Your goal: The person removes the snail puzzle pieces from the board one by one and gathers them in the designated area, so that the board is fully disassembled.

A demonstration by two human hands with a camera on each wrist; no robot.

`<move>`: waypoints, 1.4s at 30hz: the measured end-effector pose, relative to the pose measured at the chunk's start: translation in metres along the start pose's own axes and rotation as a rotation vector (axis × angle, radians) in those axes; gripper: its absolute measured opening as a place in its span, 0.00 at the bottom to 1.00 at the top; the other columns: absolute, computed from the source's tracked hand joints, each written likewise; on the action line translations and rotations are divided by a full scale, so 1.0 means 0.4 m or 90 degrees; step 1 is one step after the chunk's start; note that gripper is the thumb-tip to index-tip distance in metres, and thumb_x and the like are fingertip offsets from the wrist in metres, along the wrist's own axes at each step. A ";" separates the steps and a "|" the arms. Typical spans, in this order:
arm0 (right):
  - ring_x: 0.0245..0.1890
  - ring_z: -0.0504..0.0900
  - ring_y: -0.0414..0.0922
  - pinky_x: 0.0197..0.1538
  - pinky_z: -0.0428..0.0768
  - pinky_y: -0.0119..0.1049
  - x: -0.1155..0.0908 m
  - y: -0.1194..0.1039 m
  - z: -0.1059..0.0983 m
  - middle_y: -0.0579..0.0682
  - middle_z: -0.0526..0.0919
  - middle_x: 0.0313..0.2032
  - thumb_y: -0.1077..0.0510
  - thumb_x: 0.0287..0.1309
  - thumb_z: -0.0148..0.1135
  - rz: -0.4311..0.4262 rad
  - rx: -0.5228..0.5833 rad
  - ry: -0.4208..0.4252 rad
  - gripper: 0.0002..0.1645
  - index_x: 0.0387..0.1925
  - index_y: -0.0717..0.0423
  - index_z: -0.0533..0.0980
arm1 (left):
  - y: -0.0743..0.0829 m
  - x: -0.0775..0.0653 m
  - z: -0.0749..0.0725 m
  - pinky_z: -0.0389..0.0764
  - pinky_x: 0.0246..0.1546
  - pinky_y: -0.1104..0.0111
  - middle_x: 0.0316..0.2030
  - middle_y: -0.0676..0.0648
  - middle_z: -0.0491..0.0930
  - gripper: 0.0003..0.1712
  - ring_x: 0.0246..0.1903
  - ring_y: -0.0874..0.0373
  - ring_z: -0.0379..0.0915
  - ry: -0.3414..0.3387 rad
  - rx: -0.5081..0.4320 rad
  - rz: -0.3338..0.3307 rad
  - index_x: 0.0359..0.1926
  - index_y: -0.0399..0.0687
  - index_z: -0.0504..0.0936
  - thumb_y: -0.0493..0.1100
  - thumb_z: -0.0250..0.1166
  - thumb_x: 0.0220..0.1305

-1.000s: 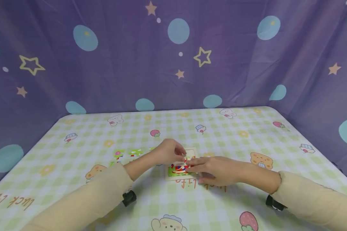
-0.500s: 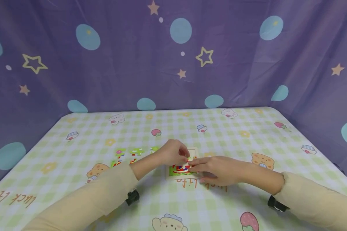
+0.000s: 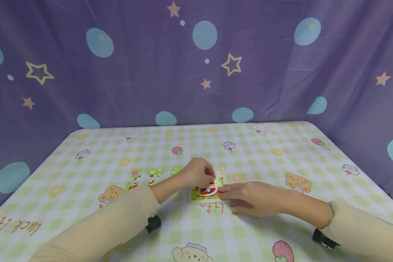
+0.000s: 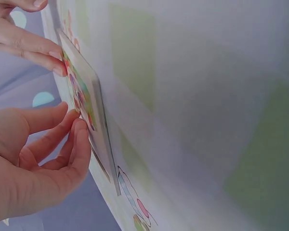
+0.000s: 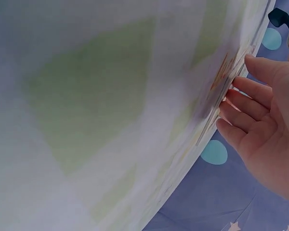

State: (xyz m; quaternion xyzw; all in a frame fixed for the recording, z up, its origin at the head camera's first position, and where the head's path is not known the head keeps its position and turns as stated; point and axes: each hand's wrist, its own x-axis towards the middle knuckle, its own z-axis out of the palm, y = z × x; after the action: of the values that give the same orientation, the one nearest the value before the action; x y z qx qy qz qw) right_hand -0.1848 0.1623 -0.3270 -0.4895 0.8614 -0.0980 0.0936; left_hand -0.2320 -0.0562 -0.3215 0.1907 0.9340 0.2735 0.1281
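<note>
a: where is the puzzle board [image 3: 218, 174]?

b: below the middle of the frame, slightly to the right, flat on the tablecloth [image 3: 265, 160].

a: and the fingers?

b: the left hand [image 3: 197, 173] bends its fingers, tips close together at the board; whether they pinch a piece, i cannot tell. the right hand [image 3: 257, 197] has stretched fingers, touching the board's right side, grasping nothing.

a: what could go wrong?

b: i think the board may slide, if the right hand presses too lightly. the left sleeve [image 3: 101, 222], being so near, could disturb the loose pieces [image 3: 155, 172] lower left of centre.
</note>
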 end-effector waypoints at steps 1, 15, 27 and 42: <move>0.66 0.72 0.45 0.62 0.76 0.43 -0.001 -0.001 0.000 0.43 0.69 0.68 0.52 0.67 0.56 -0.001 -0.001 0.000 0.26 0.66 0.46 0.69 | 0.001 0.002 0.000 0.74 0.32 0.74 0.27 0.51 0.83 0.05 0.29 0.61 0.73 0.000 -0.003 -0.008 0.27 0.48 0.85 0.39 0.67 0.59; 0.68 0.69 0.44 0.62 0.76 0.42 -0.005 0.002 0.006 0.45 0.70 0.68 0.54 0.66 0.58 -0.018 -0.002 0.011 0.27 0.65 0.47 0.69 | -0.001 0.006 0.003 0.73 0.29 0.76 0.25 0.51 0.81 0.03 0.24 0.63 0.76 0.009 -0.152 -0.105 0.28 0.46 0.84 0.39 0.70 0.56; 0.69 0.67 0.45 0.64 0.74 0.43 -0.005 0.008 0.007 0.46 0.67 0.69 0.54 0.66 0.57 -0.017 0.018 0.003 0.28 0.67 0.46 0.67 | 0.001 0.008 0.010 0.76 0.28 0.76 0.21 0.51 0.79 0.05 0.21 0.63 0.77 0.025 -0.228 -0.145 0.28 0.44 0.83 0.36 0.72 0.52; 0.70 0.66 0.46 0.64 0.74 0.43 -0.002 0.007 0.006 0.48 0.66 0.69 0.53 0.67 0.56 -0.016 0.031 -0.006 0.29 0.67 0.47 0.66 | -0.052 -0.005 -0.030 0.74 0.35 0.74 0.23 0.52 0.84 0.05 0.25 0.63 0.78 0.035 -0.202 -0.168 0.30 0.48 0.85 0.41 0.73 0.52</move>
State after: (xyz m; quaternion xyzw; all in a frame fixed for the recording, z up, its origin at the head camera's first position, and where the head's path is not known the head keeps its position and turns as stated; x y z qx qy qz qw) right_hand -0.1863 0.1641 -0.3300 -0.4983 0.8521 -0.1177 0.1086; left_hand -0.2402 -0.0789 -0.3233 0.0366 0.8992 0.4031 0.1661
